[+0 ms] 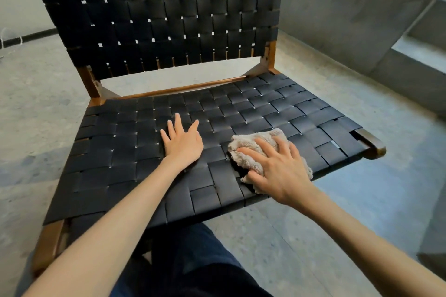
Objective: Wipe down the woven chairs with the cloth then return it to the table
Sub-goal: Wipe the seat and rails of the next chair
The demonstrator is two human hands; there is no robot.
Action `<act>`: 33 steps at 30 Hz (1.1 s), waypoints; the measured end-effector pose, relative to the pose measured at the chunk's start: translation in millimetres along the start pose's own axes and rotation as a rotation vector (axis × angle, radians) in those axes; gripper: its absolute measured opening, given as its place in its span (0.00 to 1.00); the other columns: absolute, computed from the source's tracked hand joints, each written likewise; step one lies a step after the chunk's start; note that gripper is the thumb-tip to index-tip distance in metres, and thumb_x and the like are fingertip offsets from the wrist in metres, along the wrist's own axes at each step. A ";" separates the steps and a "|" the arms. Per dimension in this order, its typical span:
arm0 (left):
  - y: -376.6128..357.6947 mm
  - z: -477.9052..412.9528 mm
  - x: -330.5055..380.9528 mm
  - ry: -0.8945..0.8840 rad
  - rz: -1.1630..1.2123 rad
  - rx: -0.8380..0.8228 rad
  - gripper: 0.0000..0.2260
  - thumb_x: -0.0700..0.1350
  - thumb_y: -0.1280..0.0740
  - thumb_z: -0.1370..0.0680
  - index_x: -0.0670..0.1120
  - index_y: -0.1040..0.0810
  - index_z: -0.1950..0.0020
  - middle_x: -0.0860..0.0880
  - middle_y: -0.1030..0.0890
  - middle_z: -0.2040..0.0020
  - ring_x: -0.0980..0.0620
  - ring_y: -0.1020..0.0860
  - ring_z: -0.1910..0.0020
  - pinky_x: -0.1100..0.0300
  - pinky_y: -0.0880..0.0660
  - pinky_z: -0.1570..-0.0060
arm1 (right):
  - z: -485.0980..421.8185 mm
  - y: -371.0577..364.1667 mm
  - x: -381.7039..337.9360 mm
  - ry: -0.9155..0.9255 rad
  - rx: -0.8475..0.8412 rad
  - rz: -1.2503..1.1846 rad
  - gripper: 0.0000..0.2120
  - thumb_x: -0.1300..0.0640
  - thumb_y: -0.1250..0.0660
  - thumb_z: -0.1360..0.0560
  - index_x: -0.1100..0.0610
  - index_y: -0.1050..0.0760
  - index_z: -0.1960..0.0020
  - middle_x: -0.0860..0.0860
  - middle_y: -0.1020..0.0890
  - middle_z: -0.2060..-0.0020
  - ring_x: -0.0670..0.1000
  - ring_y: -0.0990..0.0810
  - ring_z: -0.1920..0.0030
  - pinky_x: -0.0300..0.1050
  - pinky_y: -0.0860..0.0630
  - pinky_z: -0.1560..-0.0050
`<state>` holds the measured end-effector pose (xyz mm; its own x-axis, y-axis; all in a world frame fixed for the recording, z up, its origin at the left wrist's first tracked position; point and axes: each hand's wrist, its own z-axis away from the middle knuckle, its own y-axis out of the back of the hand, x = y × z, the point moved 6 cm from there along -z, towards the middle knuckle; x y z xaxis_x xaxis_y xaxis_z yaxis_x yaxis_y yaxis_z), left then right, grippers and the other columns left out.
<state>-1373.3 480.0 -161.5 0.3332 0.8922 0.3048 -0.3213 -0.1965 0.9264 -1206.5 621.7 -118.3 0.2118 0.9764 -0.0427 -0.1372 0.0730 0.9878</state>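
Head view: a chair [120,176] with black woven straps is seen from above and in front; its seat [265,108] fills the middle of the scene and its backrest [156,12] rises at the far side; a brown wooden frame [183,89] is exposed along the far edge of the seat and at the near left and right corners.

The left hand [182,141] is laid flat, palm down, on the middle of the seat; its fingers [178,121] are straight and spread apart, pointing away; nothing is held by it.

The cloth [245,147], beige, fluffy and bunched, is found on the seat just right of centre, towards the near edge; it lies near the left hand but apart from it.

The right hand [277,171] is pressed down on top of the cloth; its fingers [265,148] are spread and only slightly bent, reaching towards the far left over the fabric; the thumb is set against the near left edge of the cloth; whether any fabric is pinched beneath the palm cannot be told.

Both forearms are bare; a dark trouser leg [193,260] is seen below the near edge of the seat.

The chair stands on a grey speckled floor [313,236]; a grey wall [350,19] is seen at the far right.
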 end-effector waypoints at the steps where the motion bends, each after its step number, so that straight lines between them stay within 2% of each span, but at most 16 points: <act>1: -0.9 -2.1 0.7 0.000 0.002 -0.001 0.21 0.50 0.52 0.17 0.54 0.47 0.23 0.42 0.58 0.22 0.41 0.59 0.24 0.42 0.61 0.28 | -3.9 -2.1 3.0 -0.011 -0.003 -0.007 0.31 0.35 0.58 0.30 0.31 0.48 0.27 0.45 0.42 0.24 0.59 0.49 0.25 0.62 0.52 0.28; 5: -5.1 -13.4 4.2 -0.012 -0.003 -0.005 0.21 0.52 0.52 0.17 0.53 0.45 0.23 0.43 0.50 0.22 0.42 0.56 0.23 0.41 0.61 0.28 | -32.2 -12.3 2.4 -0.003 -0.007 -0.044 0.29 0.36 0.57 0.29 0.30 0.49 0.28 0.44 0.44 0.24 0.60 0.54 0.24 0.66 0.61 0.29; 13: -6.0 -49.7 5.0 -0.090 0.056 0.043 0.21 0.49 0.49 0.17 0.48 0.42 0.23 0.44 0.45 0.23 0.44 0.51 0.23 0.46 0.57 0.26 | -159.8 -31.3 -2.2 0.034 -0.051 -0.082 0.25 0.41 0.52 0.22 0.33 0.50 0.25 0.45 0.48 0.22 0.62 0.58 0.24 0.68 0.64 0.30; 18: -10.9 -73.3 0.0 -0.120 0.042 0.085 0.22 0.49 0.50 0.17 0.46 0.44 0.23 0.45 0.47 0.22 0.46 0.53 0.23 0.50 0.57 0.26 | -244.8 -41.2 -5.0 0.042 -0.064 -0.066 0.26 0.40 0.53 0.21 0.36 0.52 0.24 0.47 0.51 0.22 0.63 0.61 0.24 0.68 0.65 0.30; 24: -19.1 -108.1 1.0 -0.116 -0.019 0.109 0.22 0.51 0.52 0.17 0.48 0.47 0.22 0.46 0.49 0.22 0.46 0.54 0.23 0.48 0.60 0.27 | -318.6 -48.1 -9.6 0.035 -0.057 -0.057 0.26 0.38 0.53 0.21 0.38 0.50 0.24 0.49 0.49 0.22 0.63 0.61 0.24 0.69 0.66 0.31; 30: -26.8 -128.7 6.2 -0.091 -0.030 0.091 0.24 0.53 0.53 0.18 0.51 0.49 0.22 0.48 0.52 0.21 0.44 0.57 0.23 0.41 0.64 0.29 | -336.7 -41.4 16.6 -0.043 0.036 0.000 0.26 0.39 0.52 0.22 0.43 0.43 0.25 0.53 0.41 0.24 0.62 0.52 0.24 0.69 0.60 0.29; 33: -28.9 -129.2 6.5 -0.091 -0.043 0.112 0.24 0.54 0.53 0.18 0.53 0.50 0.22 0.48 0.52 0.21 0.43 0.57 0.23 0.40 0.64 0.30 | -335.9 -38.3 36.1 -0.124 0.018 0.020 0.27 0.40 0.53 0.22 0.44 0.43 0.24 0.53 0.42 0.24 0.62 0.54 0.23 0.68 0.61 0.28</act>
<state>-1476.3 544.0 -214.8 0.4247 0.8614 0.2786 -0.2062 -0.2076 0.9562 -1518.6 722.4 -207.9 0.3271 0.9450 -0.0052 -0.1254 0.0488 0.9909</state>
